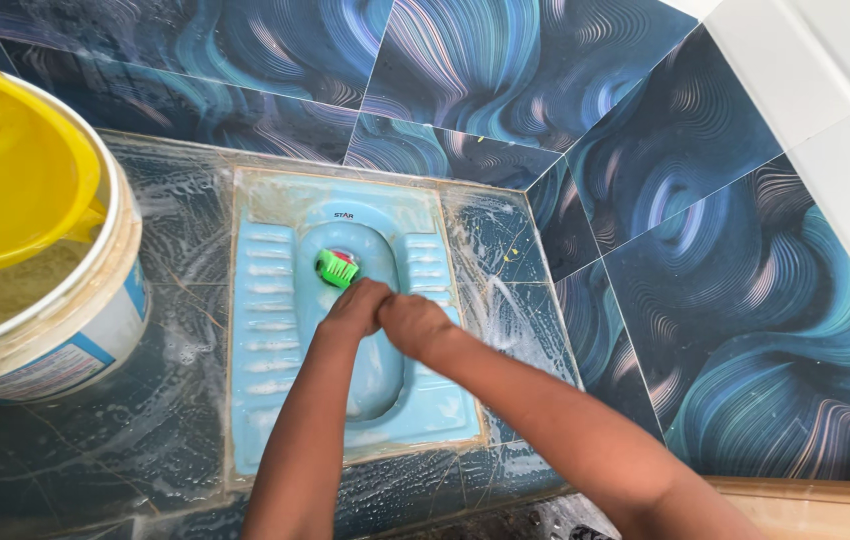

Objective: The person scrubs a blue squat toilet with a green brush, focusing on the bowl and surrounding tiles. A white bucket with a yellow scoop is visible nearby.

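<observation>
A light blue squat toilet pan [267, 330] is set into a wet, soapy dark tiled floor. Both my hands reach down over its bowl. My left hand [355, 305] and my right hand [415, 322] are closed together on the handle of a green brush [336, 267]. The brush head with its pale bristles rests against the bowl's inner wall near the far end. The handle itself is hidden inside my fists.
A white bucket [95, 320] with murky water stands at the left, with a yellow container [5, 170] in it. Blue swirl-patterned wall tiles [705, 250] rise behind and to the right. A wooden sill [815, 495] runs at the lower right.
</observation>
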